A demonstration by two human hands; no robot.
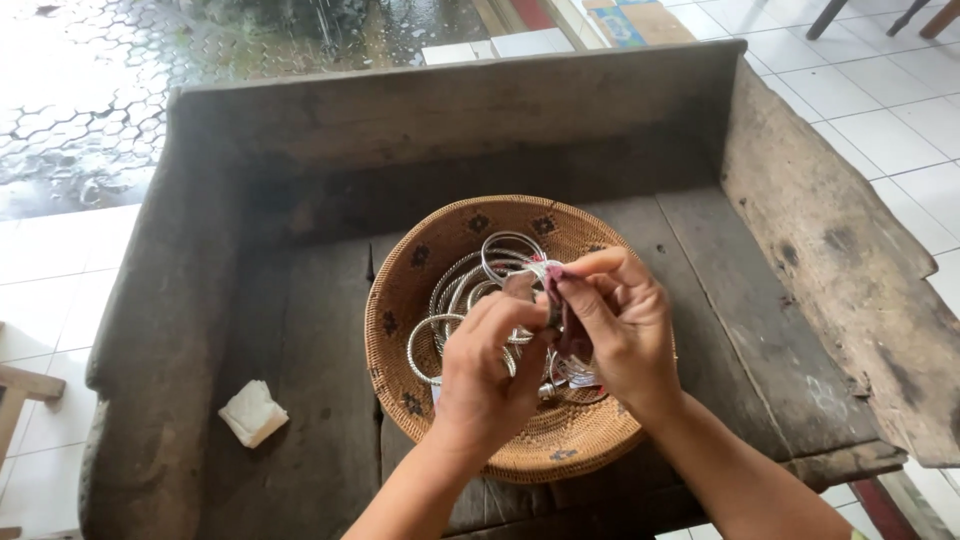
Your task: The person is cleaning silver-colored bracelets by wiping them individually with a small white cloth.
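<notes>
A round woven basket (420, 270) sits on a dark, worn wooden table, and several silver bangles (455, 290) lie piled inside it. Both hands hover over the basket. My left hand (485, 375) pinches one silver bangle (510, 250) that stands up above the pile. My right hand (620, 325) presses a small dark reddish cloth (553, 277) against that same bangle at its top edge. My hands hide part of the pile.
The table (300, 350) has raised wooden walls at the back, left and right (830, 240). A folded white cloth (252, 412) lies at the front left. White floor tiles and wet paving surround the table; a wooden stool corner (20, 385) shows at left.
</notes>
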